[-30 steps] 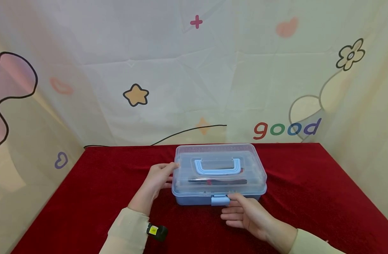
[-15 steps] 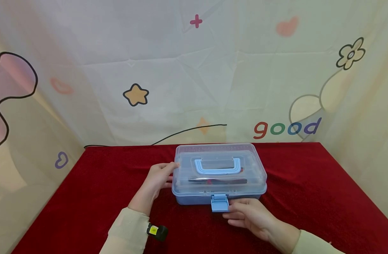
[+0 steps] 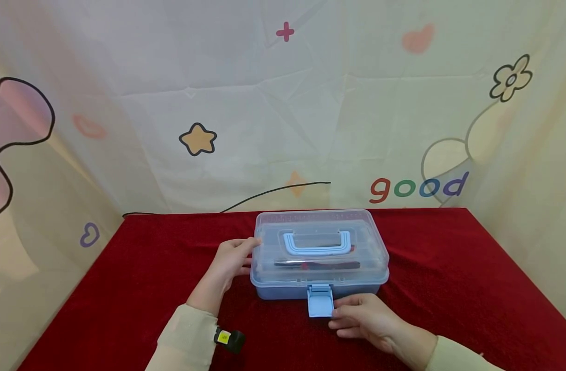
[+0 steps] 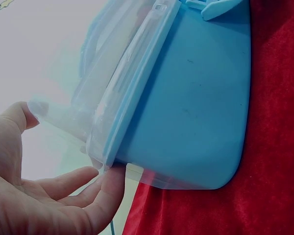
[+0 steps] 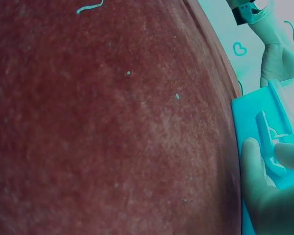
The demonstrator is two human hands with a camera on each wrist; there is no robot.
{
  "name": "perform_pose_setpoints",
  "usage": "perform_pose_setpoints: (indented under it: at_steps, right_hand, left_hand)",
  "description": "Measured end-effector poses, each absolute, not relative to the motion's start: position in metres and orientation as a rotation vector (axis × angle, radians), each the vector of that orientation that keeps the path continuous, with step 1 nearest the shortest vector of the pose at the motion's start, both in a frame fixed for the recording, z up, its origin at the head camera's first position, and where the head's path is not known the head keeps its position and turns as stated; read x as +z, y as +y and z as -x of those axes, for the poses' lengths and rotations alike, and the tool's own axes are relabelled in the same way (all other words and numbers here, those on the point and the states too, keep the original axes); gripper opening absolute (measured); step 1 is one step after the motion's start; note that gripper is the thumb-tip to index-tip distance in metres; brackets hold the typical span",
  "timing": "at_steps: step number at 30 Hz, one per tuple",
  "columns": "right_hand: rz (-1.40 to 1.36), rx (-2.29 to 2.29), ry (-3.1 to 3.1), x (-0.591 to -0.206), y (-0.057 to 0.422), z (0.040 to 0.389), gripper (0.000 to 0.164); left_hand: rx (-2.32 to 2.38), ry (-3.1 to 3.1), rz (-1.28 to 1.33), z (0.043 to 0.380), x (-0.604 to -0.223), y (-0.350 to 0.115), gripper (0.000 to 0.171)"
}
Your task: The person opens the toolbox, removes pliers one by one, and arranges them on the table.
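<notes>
At the left end of the plastic box (image 3: 279, 292) on the counter (image 3: 162, 257), the left hand (image 3: 230, 259) grips it, seemingly as a brace, while the right hand (image 3: 368, 320) pinches the flipped-down latch (image 3: 320, 304) at the box's front.

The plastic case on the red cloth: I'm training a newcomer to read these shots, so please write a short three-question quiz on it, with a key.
1. True or false: the see-through lid is down on the case.

2. Which part is the right hand nearest to?
A) carrying handle
B) front latch
C) back edge

3. Fill in: in the head view, the left hand touches the case's ____ end.

Key: 1. True. 2. B. 3. Left.
</notes>
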State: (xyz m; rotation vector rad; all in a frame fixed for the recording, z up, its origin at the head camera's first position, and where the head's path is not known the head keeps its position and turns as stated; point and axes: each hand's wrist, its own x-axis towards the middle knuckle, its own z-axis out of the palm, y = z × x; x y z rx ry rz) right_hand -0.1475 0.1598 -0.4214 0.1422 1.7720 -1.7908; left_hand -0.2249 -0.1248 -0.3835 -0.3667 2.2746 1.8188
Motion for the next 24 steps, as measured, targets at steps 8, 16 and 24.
perform_pose_setpoints:
  at_steps: [8,16,24]
  right_hand:
    - [-0.125,-1.738,1.789,-0.427,0.158,0.151,0.038]
    - [-0.151,-1.739,1.779,-0.432,0.156,0.152,0.036]
    - [-0.236,-1.779,1.785,-0.432,0.156,0.149,0.037]
  left_hand:
    - [1.828,2.27,0.36,0.225,-0.384,-0.125,0.058]
    - [1.838,2.27,0.352,0.225,-0.386,-0.125,0.058]
    - [1.843,2.276,0.351,0.225,-0.386,-0.126,0.057]
